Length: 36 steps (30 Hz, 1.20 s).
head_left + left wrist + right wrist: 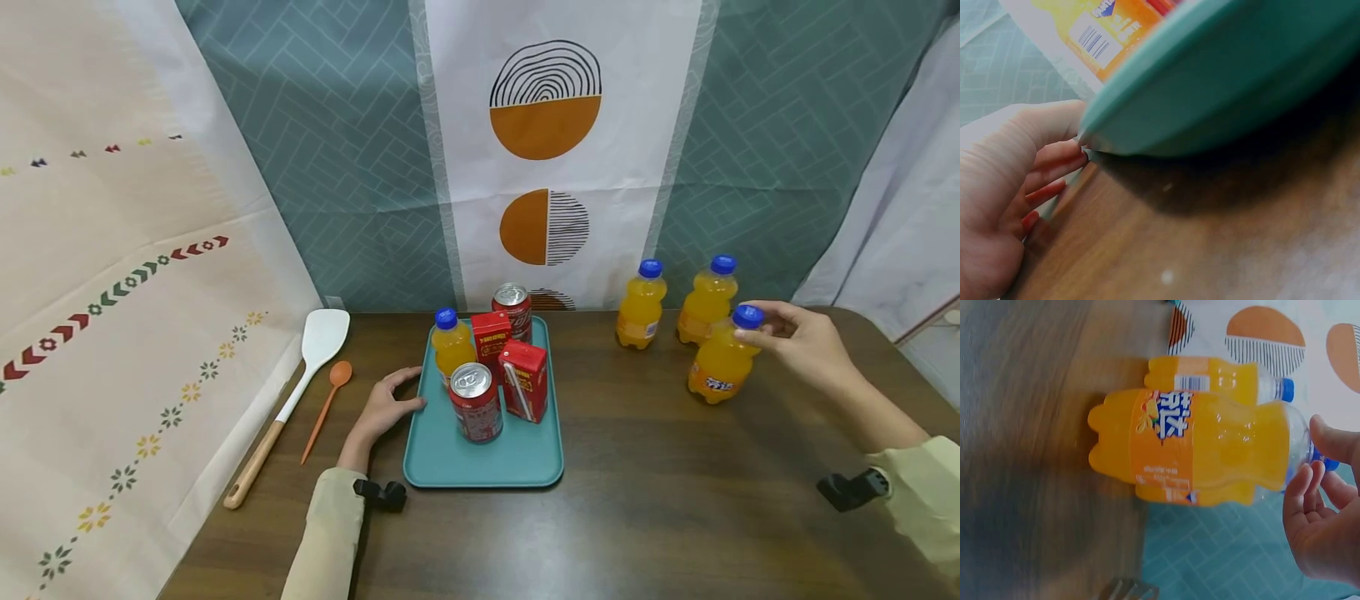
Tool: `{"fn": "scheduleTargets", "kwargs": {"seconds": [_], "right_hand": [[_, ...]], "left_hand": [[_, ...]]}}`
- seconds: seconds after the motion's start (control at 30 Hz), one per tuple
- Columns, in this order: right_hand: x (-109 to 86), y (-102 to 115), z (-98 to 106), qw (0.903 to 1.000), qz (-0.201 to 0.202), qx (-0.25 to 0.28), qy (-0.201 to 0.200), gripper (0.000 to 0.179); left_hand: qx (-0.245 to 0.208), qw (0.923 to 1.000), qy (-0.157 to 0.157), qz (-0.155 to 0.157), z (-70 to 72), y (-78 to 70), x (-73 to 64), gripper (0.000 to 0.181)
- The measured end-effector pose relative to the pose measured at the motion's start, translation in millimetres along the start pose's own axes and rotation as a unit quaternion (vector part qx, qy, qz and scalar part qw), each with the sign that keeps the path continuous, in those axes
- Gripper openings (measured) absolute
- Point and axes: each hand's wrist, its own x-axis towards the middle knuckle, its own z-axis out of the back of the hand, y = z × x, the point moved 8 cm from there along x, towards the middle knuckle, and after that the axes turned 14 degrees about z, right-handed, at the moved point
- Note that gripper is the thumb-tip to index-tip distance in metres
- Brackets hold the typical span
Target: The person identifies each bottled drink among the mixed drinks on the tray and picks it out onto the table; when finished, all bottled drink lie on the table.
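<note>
My right hand (806,342) pinches an orange soda bottle (722,367) at its neck, just below the blue cap. The right wrist view shows the thumb and fingertips around that neck, and the bottle (1210,440) is full. On the left, my left hand (386,408) touches the side rim of a teal tray (480,475) with its fingers spread along it. On the tray stand another orange soda bottle (452,346), two cola cans, one in front (476,404) and one behind (513,308), and two red drink cartons, front (525,383) and back (491,333).
Two more orange soda bottles, one (641,307) and another (707,300), stand by the back curtain. Left of the tray lie a white spatula (324,333) with a wooden handle and an orange spoon (339,375). Fabric hangs behind and at the left of the wooden table (637,500).
</note>
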Motion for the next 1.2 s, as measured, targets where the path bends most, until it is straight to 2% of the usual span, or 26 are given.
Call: {"fn": "scheduleTargets", "kwargs": {"seconds": [0.2, 0.47, 0.9, 1.2], "right_hand": [[0.5, -1.8, 5.0, 0.9997, 0.018, -0.012, -0.01, 0.056], [-1.6, -8.9, 11.9, 0.9994, 0.019, -0.004, -0.031, 0.051], [-1.1, -14.1, 14.0, 0.9996, -0.004, 0.004, -0.026, 0.054], [-1.4, -15.0, 10.6, 0.9999, -0.013, 0.001, -0.001, 0.06]], "left_hand": [[0.003, 1.0, -0.002, -0.002, 0.7, -1.7, -0.2, 0.06], [0.003, 1.0, -0.001, -0.009, 0.6, -3.4, -0.4, 0.06], [-0.004, 1.0, 0.001, 0.003, 1.8, -3.0, -0.9, 0.06], [-0.006, 0.9998, 0.007, 0.016, -0.2, 0.0, -2.3, 0.06]]}}
